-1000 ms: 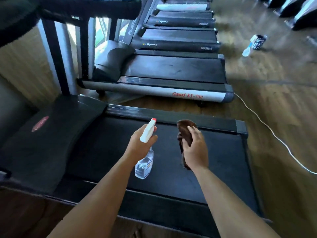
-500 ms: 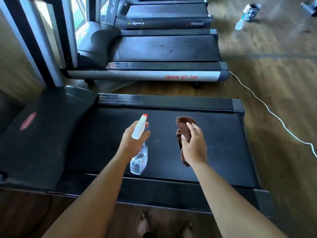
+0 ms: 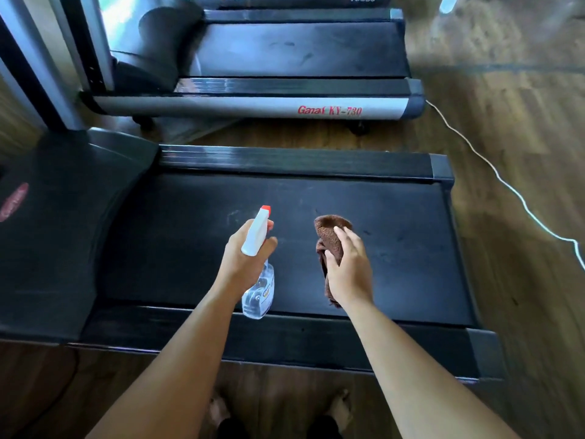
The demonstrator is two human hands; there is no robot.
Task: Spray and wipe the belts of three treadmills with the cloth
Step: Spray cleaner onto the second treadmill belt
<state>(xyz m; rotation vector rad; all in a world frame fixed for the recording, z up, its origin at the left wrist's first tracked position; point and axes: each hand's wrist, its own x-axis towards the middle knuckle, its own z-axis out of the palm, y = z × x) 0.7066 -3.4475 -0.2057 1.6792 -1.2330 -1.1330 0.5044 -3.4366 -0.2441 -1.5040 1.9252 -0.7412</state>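
My left hand (image 3: 245, 253) grips a clear spray bottle (image 3: 259, 288) with a white head and red nozzle, pointed away from me over the black belt (image 3: 395, 248) of the nearest treadmill. My right hand (image 3: 349, 270) holds a bunched brown cloth (image 3: 330, 234) above the same belt, a little right of the bottle. Faint smudges mark the belt ahead of the nozzle. A second treadmill belt (image 3: 300, 50) with a silver side rail labelled in red lies behind, and the edge of a third treadmill (image 3: 285, 0) shows at the top.
A white cable (image 3: 506, 185) snakes across the wooden floor (image 3: 522, 106) on the right. The near treadmill's dark motor hood (image 3: 57, 217) is at left, with grey uprights (image 3: 38, 58) above it. My feet (image 3: 218, 410) stand on the floor before the near side rail.
The view has tilted downward, so the treadmills sit higher in frame and my feet appear. Both hands stay over the near belt, holding bottle and cloth as before.
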